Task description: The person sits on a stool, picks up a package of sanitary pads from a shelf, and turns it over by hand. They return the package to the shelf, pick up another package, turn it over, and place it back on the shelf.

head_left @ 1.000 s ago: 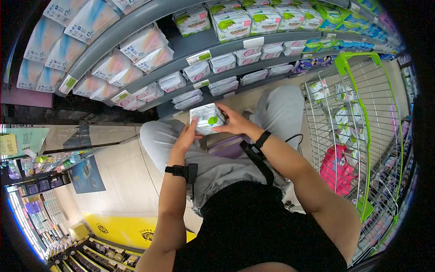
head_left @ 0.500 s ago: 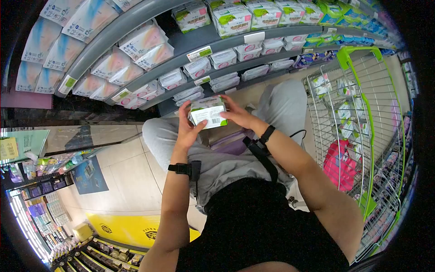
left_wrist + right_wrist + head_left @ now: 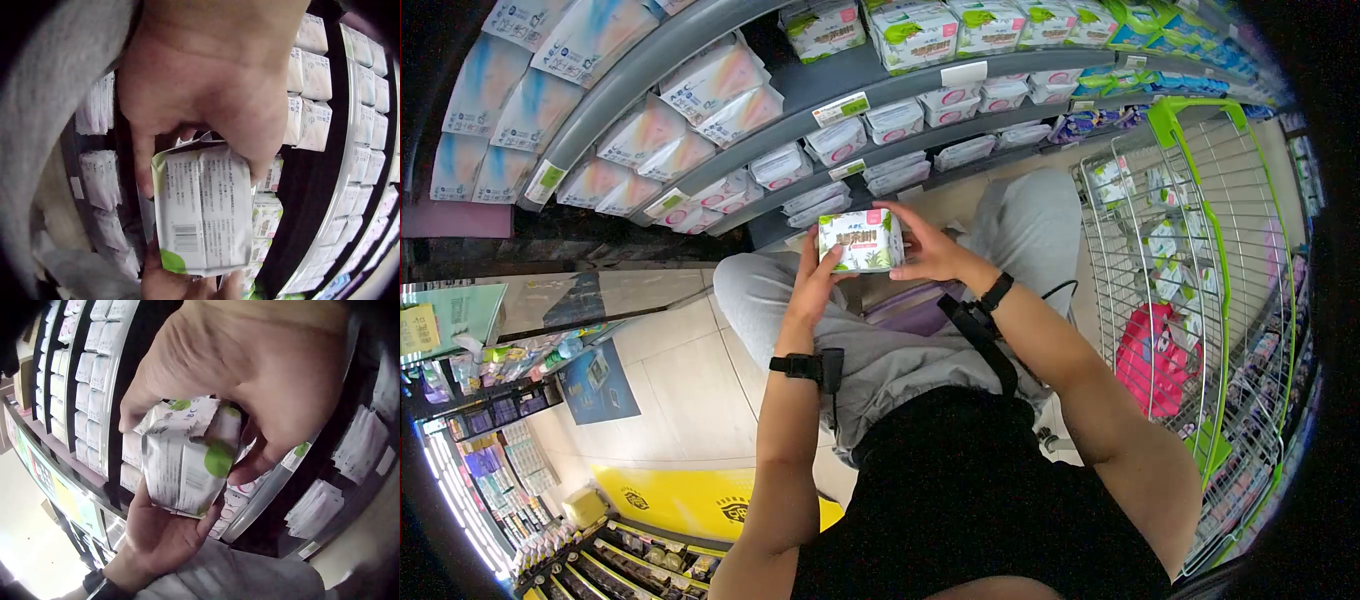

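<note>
A white soft pack with green leaf print [image 3: 861, 240] is held up in front of the shelves by both hands. My left hand [image 3: 816, 280] grips its left end, thumb on the front. My right hand [image 3: 924, 250] grips the right end with curled fingers. In the left wrist view the pack's printed back with a barcode [image 3: 201, 209] faces the camera under the left hand [image 3: 200, 106]. The right wrist view shows the pack [image 3: 184, 456] pinched from above by the right hand [image 3: 250, 381], and the left hand [image 3: 165, 534] cups it from below.
Grey store shelves [image 3: 730, 165] hold rows of white, pink and green packs. A wire shopping cart with green trim [image 3: 1190, 250] stands at the right with several packs and a pink pack [image 3: 1145, 360] inside. The person squats on a tiled floor [image 3: 670, 390].
The pack was turned in both hands: first a side, then the barcode back, now the green leaf front faces the head camera. Both hands rose slightly toward the shelves.
</note>
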Demonstrator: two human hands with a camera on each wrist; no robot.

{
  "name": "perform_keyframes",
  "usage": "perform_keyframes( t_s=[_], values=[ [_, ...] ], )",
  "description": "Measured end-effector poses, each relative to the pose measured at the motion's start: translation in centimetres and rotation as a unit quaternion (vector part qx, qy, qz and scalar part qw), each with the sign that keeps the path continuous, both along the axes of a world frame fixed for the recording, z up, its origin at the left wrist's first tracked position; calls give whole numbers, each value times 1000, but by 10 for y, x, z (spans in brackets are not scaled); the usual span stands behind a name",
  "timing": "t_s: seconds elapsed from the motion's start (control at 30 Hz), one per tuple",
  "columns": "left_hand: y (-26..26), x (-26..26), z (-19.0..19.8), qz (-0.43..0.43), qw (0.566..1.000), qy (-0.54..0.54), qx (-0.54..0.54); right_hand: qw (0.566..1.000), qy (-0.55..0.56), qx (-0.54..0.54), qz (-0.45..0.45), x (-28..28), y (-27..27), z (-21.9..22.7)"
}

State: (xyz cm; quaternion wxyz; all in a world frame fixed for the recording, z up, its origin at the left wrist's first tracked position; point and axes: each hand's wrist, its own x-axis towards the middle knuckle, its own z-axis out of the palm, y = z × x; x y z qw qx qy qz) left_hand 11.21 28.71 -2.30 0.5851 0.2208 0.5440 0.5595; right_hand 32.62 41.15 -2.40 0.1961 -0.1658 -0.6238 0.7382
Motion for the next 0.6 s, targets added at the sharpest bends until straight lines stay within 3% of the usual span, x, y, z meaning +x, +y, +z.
perform_keyframes(
  t_s=[0.1, 0.23, 0.33, 0.43, 0.53, 0.6],
  values=[
    [1, 6, 10, 27, 998, -10, 54, 993, 16, -116, -12, -2, 3, -16],
    [4, 6, 18, -27, 986, 94, 135, 978, 10, -205, -29, 0, 3, -54],
    [2, 7, 16, -61, 983, 109, 133, 975, -28, -216, -32, 0, 3, -29],
    [-3, -6, -12, -103, 977, 127, 139, 994, 37, -71, -75, 0, 0, -15],
    [-11, -8, -35, -33, 998, 35, 50, 995, 38, -74, -59, -1, 1, -10],
    [-9, -4, -22, -76, 995, 19, 54, 992, 18, -105, -67, -1, 2, -10]
  ],
)
